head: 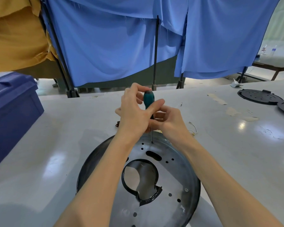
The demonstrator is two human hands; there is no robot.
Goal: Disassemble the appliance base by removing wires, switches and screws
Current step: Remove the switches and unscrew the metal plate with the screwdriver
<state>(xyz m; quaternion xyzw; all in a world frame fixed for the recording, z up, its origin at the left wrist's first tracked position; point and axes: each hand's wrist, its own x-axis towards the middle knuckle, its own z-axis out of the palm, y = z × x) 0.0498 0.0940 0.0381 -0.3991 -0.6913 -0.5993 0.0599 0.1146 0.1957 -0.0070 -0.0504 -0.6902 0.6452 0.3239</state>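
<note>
The round metal appliance base (175, 171) lies on the white table in front of me, with several holes, a slot and a torn black ring around its centre opening. One screw (186, 190) sits near its right rim. A screwdriver with a teal handle (148, 99) stands upright, its thin shaft tip (152, 142) in a hole at the far side of the base. My left hand (134, 112) grips the handle from the left, thumb across it. My right hand (168, 120) pinches the lower handle from the right.
A blue plastic crate (11, 110) stands at the left table edge. Two black round covers (259, 96) lie at the far right. A loose wire (193, 128) and a small brown part (117, 125) lie behind the base. Tape scraps (218, 99) dot the table (56, 145); blue curtains (105, 46) hang behind.
</note>
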